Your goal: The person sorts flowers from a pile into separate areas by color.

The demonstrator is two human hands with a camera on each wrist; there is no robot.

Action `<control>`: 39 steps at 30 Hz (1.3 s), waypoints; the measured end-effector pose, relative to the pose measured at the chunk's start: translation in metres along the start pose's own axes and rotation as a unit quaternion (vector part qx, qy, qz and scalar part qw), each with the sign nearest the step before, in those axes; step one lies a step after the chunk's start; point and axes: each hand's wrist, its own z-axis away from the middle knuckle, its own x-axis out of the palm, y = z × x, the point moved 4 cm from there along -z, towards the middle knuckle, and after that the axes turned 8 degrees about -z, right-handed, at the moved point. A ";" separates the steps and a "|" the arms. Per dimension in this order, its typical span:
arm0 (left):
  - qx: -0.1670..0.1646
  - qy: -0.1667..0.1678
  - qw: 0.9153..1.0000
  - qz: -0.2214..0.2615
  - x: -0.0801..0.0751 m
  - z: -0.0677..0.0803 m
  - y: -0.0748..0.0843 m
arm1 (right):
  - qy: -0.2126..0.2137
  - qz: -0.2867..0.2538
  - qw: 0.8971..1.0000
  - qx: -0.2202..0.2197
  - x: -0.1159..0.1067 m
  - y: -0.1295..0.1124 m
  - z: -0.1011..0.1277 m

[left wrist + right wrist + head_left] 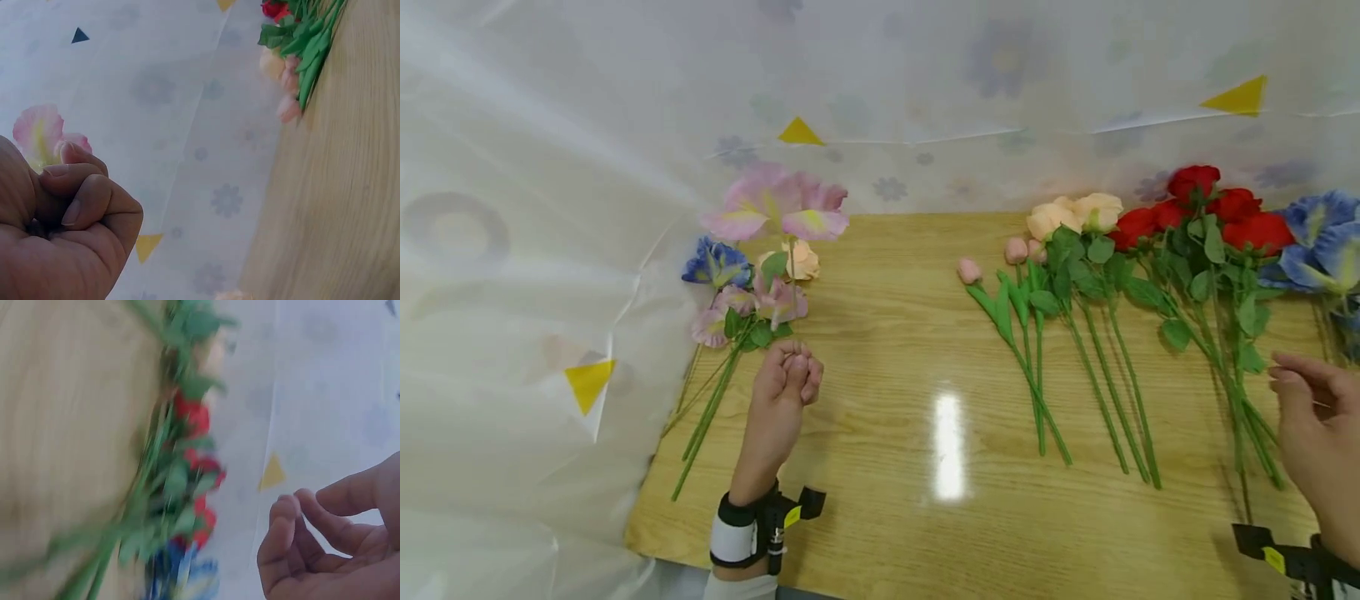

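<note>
The left hand [786,383] is clenched around the thin stem of a tall pink and yellow fabric flower [778,208], holding it upright near the left edge of the wooden counter [910,350]. In the left wrist view the fingers [87,200] curl tight into the palm with a pink petal showing behind them. Just beside that hand, along the counter's left edge, lies a small bunch of blue, pink and cream fabric flowers [741,292] with green stems.

The right hand [1318,421] hovers released near the right edge of the counter, fingers loosely bent and grasping nothing, close to the stems of the red fabric roses [1213,208]. Toward the far right corner lie blue fabric flowers [1322,237]. Left of the roses, cream fabric roses [1075,215] and pink fabric tulip buds [1015,250] lie in a row, heads toward the far edge.
</note>
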 end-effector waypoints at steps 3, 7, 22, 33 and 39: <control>0.022 -0.018 1.000 0.012 0.014 -0.004 0.006 | -0.074 -0.043 0.996 -0.008 0.022 -0.086 0.012; 0.038 -0.052 0.997 0.033 0.036 -0.009 0.014 | -0.164 -0.154 0.971 -0.078 0.056 -0.137 0.021; 0.023 -0.201 0.978 0.052 0.119 0.001 0.028 | -0.377 -0.400 0.829 -0.104 0.166 -0.253 0.072; 0.022 -0.117 0.978 -0.170 0.085 0.005 0.008 | -0.373 -0.367 0.850 -0.054 0.170 -0.240 0.066; -0.058 -0.010 0.945 -0.320 0.005 0.000 -0.020 | -0.408 -0.315 0.857 0.004 0.176 -0.218 0.061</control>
